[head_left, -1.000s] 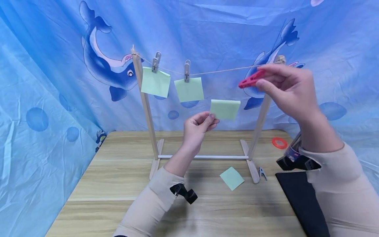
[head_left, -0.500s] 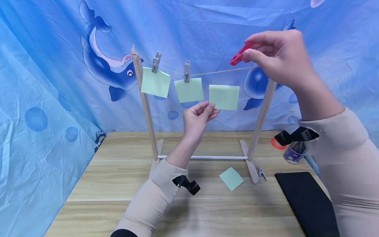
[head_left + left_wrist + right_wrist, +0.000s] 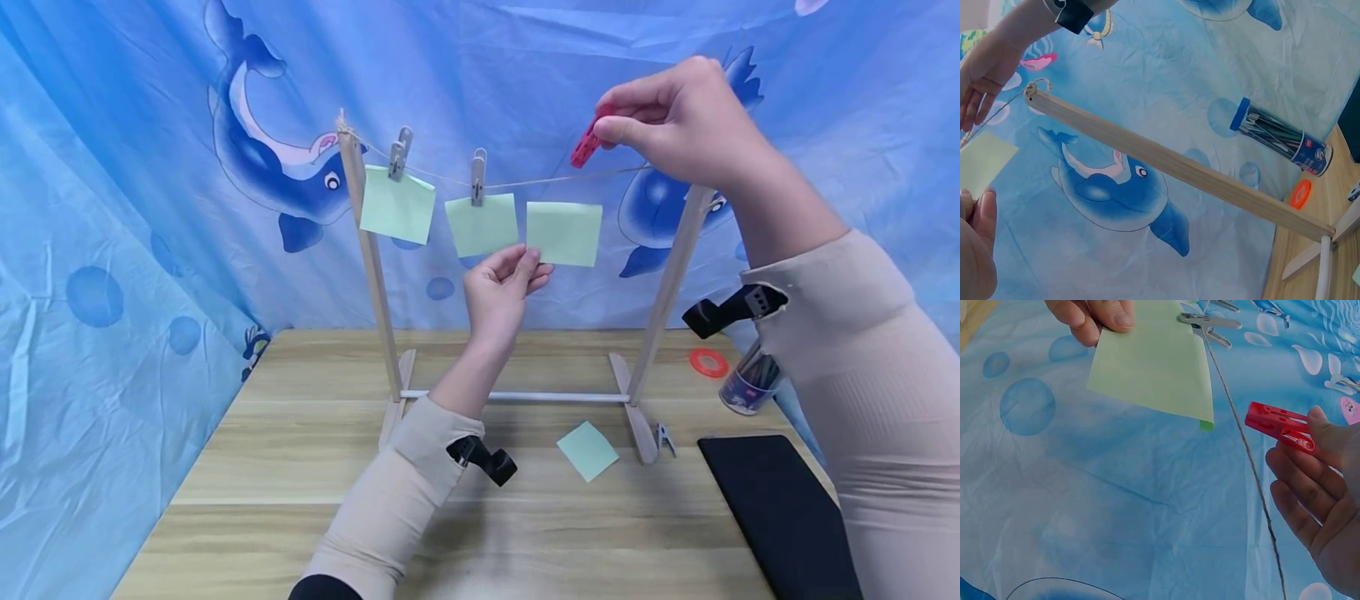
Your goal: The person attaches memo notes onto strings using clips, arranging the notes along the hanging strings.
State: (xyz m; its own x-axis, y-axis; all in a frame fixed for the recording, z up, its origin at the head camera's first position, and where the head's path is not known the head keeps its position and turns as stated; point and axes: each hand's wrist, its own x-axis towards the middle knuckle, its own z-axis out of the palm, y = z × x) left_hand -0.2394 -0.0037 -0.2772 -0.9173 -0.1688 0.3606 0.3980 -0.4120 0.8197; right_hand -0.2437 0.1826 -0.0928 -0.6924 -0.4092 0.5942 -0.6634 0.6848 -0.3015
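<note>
My left hand (image 3: 497, 293) pinches a pale green sticky note (image 3: 564, 235) by its lower left corner, just below a thin string (image 3: 558, 178). In the right wrist view the note's (image 3: 1154, 362) top edge is folded over and stands apart from the string. Above the string, my right hand (image 3: 686, 123) holds a red clothespin (image 3: 585, 148) between thumb and fingers. Its tip (image 3: 1259, 415) points toward the string in the right wrist view, without gripping it. To the left, two grey clothespins, one left (image 3: 400, 154) and one right (image 3: 477, 177), each hold a green note on the string.
A wooden frame (image 3: 375, 275) carries the string. On the table lie another green note (image 3: 588, 451), a blue-grey clothespin (image 3: 664, 439), an orange-red ring (image 3: 708, 362) and a black flat board (image 3: 776, 508). A pencil pot (image 3: 748, 387) stands at the right.
My left hand has raised the note from well below the string to just beneath it. My right hand has moved up and left with the red clothespin, which now tilts more steeply downward.
</note>
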